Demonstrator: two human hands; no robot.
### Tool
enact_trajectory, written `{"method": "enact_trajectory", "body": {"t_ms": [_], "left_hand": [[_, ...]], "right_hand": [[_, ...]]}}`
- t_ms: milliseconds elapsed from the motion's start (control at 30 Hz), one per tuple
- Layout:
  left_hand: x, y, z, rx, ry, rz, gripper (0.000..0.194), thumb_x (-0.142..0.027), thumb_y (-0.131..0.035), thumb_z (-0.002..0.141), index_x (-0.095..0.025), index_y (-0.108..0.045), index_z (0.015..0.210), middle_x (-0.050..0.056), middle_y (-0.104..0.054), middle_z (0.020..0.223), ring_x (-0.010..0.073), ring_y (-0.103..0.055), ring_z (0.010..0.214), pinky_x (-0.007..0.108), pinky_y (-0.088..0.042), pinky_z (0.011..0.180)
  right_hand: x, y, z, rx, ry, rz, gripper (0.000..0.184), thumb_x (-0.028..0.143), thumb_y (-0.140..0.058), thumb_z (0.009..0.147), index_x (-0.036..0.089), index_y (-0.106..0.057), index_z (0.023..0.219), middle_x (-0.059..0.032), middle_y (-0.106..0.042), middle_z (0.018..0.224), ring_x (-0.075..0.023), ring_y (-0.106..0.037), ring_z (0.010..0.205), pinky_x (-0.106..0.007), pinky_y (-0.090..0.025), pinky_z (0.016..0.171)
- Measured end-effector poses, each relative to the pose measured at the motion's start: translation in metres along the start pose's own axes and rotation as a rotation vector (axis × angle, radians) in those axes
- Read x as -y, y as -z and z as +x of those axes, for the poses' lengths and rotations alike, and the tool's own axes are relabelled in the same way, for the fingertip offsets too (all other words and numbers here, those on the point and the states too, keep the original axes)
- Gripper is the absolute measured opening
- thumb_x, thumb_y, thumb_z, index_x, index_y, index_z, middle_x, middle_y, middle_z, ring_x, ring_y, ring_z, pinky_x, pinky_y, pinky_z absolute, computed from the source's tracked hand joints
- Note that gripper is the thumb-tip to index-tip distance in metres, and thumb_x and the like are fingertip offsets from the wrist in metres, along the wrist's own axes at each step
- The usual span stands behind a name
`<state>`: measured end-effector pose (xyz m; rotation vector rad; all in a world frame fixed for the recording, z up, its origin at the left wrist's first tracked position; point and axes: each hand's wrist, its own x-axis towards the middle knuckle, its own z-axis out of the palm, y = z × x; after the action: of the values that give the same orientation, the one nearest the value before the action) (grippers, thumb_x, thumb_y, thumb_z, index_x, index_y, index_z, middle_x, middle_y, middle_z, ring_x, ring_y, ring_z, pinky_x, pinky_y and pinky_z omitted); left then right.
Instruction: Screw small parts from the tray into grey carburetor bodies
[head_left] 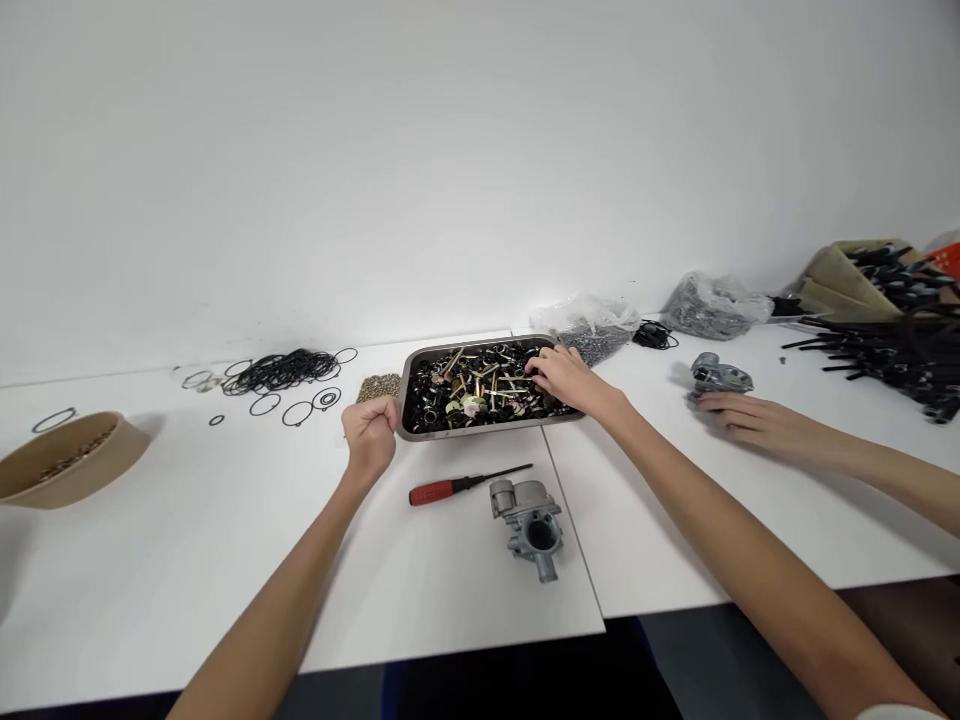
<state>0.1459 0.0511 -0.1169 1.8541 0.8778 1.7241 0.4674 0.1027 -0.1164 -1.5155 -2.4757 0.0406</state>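
Note:
My left hand (371, 435) is closed in a fist at the left end of a metal tray (472, 434); whatever it holds is hidden. The tray is filled with small black caps, brass-coloured strips and rings (480, 390). Over its right side, my right hand (562, 378) reaches in with bent fingers pinched among the parts; what they grip is too small to tell. Nearer to me, a grey metal carburetor (532, 525) stands on the white table (420, 590). A screwdriver with a red and black handle (442, 490) lies between it and the tray.
A co-worker's hand (765, 425) touches another carburetor (716, 375) at right. Black rubber rings (281, 372), brass-coloured bits (379, 386) and a tan bowl (82, 475) lie left. Plastic bags (712, 305), black hoses (892, 365) and a filled box (832, 290) line the back right.

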Motion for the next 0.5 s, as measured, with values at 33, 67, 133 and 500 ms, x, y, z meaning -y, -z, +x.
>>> {"method": "enact_trajectory", "body": {"t_ms": [33, 67, 133, 500], "left_hand": [[0.004, 0.004, -0.003, -0.001, -0.012, 0.024, 0.017, -0.006, -0.04, 0.055, -0.018, -0.035, 0.044, -0.002, -0.032, 0.043, 0.0085, -0.032, 0.043, 0.024, -0.026, 0.045], [0.007, 0.008, -0.004, 0.001, -0.028, 0.054, 0.017, -0.005, -0.04, 0.056, -0.018, -0.036, 0.045, -0.002, -0.034, 0.043, 0.0084, -0.033, 0.043, 0.024, -0.026, 0.045], [0.01, 0.014, -0.004, 0.014, -0.078, 0.121, 0.017, -0.005, -0.039, 0.056, -0.018, -0.037, 0.045, -0.002, -0.037, 0.043, 0.0082, -0.035, 0.043, 0.023, -0.026, 0.043], [0.008, 0.013, 0.0, 0.135, -0.462, 0.378, 0.023, 0.004, -0.035, 0.058, -0.018, -0.036, 0.051, -0.005, -0.032, 0.043, 0.0065, -0.028, 0.04, 0.021, -0.02, 0.04]], "right_hand": [[0.002, 0.001, 0.001, 0.016, 0.012, -0.025, 0.027, 0.015, -0.045, 0.098, 0.014, -0.068, 0.112, -0.0148, -0.064, 0.11, -0.0301, -0.059, 0.103, -0.042, -0.041, 0.091], [0.004, 0.003, 0.002, 0.028, 0.023, -0.04, 0.026, 0.015, -0.045, 0.099, 0.013, -0.068, 0.11, -0.015, -0.063, 0.11, -0.0282, -0.06, 0.099, -0.04, -0.041, 0.089], [0.008, 0.005, 0.003, 0.046, 0.045, -0.051, 0.021, 0.017, -0.048, 0.099, 0.012, -0.068, 0.104, -0.0149, -0.063, 0.11, -0.0248, -0.061, 0.09, -0.036, -0.042, 0.083], [0.015, 0.018, 0.015, 0.134, 0.062, 0.014, 0.009, 0.013, -0.06, 0.088, 0.016, -0.069, 0.087, -0.0099, -0.066, 0.103, -0.0201, -0.062, 0.083, -0.032, -0.043, 0.074]]}}
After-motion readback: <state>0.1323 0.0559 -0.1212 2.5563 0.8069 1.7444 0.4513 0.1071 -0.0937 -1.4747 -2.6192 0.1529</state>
